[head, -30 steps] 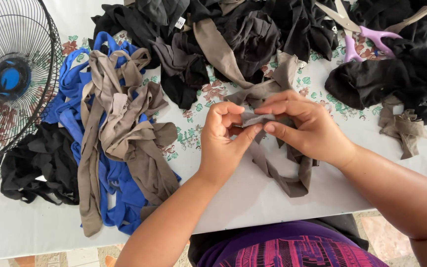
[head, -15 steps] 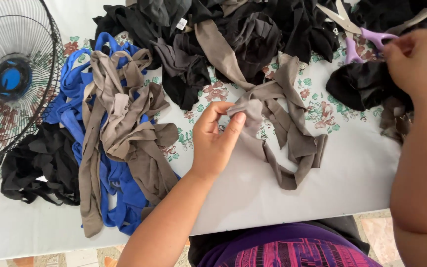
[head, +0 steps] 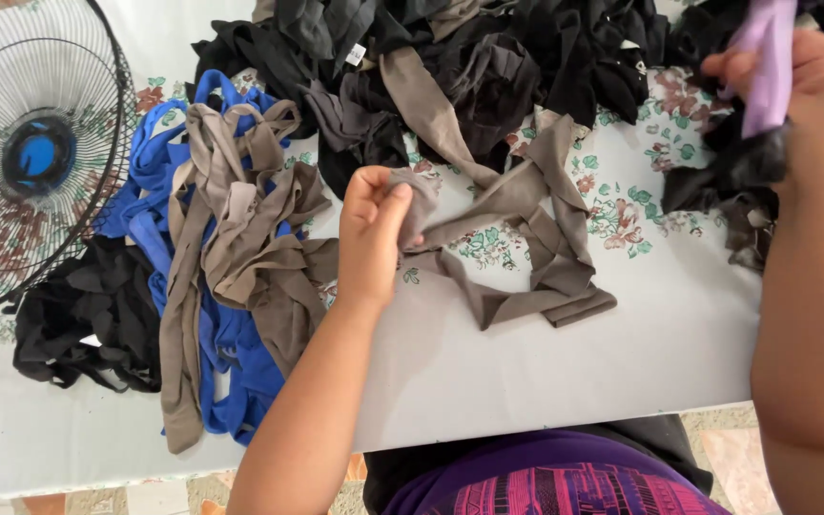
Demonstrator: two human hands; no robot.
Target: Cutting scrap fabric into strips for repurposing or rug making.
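Observation:
My left hand [head: 371, 234] pinches one end of a long grey-brown fabric strip [head: 526, 243] that loops across the white floral tablecloth [head: 565, 362]. My right hand [head: 793, 91] is raised at the far right and grips the purple handles of a pair of scissors [head: 767, 57]; the blades are out of view. Black cloth scraps [head: 727, 176] lie just below that hand.
A sorted pile of grey-brown and blue strips [head: 231, 257] lies left of my left hand. Black scraps [head: 88, 319] sit at the far left under a wire fan guard [head: 30, 153]. A big heap of dark cloth [head: 469, 67] fills the back of the table.
My right hand let go of the strip, reached right to the scissors and lifted them. My left hand moved left, pulling the strip's end along.

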